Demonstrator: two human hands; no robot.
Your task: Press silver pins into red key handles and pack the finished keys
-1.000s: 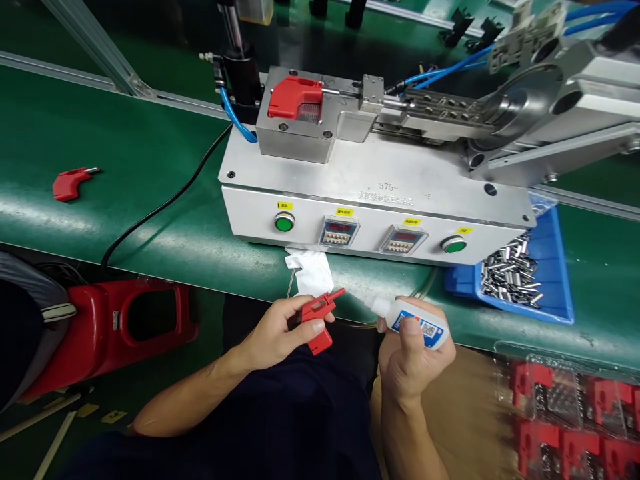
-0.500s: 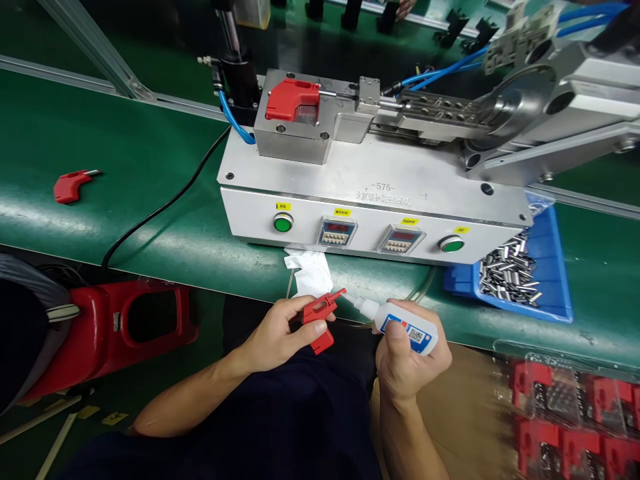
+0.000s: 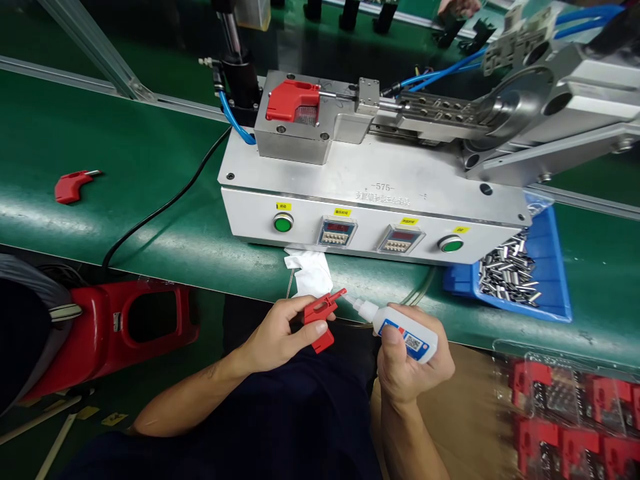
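Observation:
My left hand (image 3: 285,333) is closed around a red plastic housing (image 3: 323,308), whose thin stem points up and to the right. In my right hand (image 3: 415,373) is a white glue bottle (image 3: 407,332) with a blue label. Its narrow nozzle points left, with the tip close beside the end of the red stem; whether they touch I cannot tell. Beyond my hands, a similar red part (image 3: 293,100) sits in the metal fixture (image 3: 290,145) of the press machine (image 3: 345,187), a metal rod against its right side. Another red part with a metal tube (image 3: 73,187) lies on the bench at left.
A blue bin (image 3: 560,267) of short metal tubes stands right of the machine. White tissue (image 3: 313,270) lies at the bench edge. Clear trays of red parts (image 3: 537,440) are at lower right, a red stool (image 3: 100,327) at left. Another person's hand (image 3: 459,8) shows at the top.
The glue bottle has tilted slightly, its base end lower, as my right hand turned a little. My left hand and the red housing look nearly still. The other person's hand has moved right.

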